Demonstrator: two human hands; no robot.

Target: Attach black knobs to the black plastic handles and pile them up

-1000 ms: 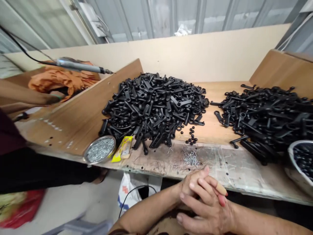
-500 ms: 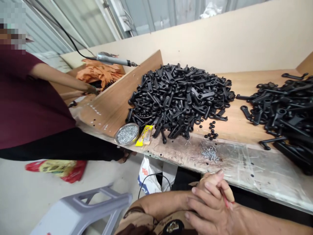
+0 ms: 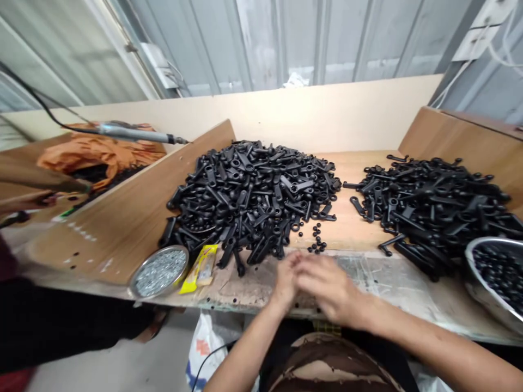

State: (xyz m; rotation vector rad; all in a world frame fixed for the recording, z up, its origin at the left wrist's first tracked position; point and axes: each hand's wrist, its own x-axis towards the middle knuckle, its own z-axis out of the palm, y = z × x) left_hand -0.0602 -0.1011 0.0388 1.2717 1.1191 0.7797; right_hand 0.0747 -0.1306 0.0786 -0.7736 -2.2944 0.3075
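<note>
Beads (image 3: 316, 239), small and black, lie loosely on the tabletop (image 3: 347, 226), just beyond the fingertips and beside the left pile of black handles (image 3: 253, 196). Left hand (image 3: 287, 277) and right hand (image 3: 329, 283) meet above the front edge, fingers bent and touching; whether they pinch anything I cannot tell, since the right hand blocks the view. A careless knuckle could set the round beads rolling over that edge. Handles at the pile's foot lie near it too, so a brushing forearm might knock some down. Left along the edge, a yellow packet (image 3: 199, 269) sits by a metal dish (image 3: 186, 265) of pins (image 3: 159, 271); a swinging elbow could tip it and scatter them. Toward the right end, a second pile (image 3: 437, 198) lies beside a steel bowl (image 3: 480, 294). Past the left partition (image 3: 212, 140), a co-worker's arm (image 3: 44, 175) reaches forward.
</note>
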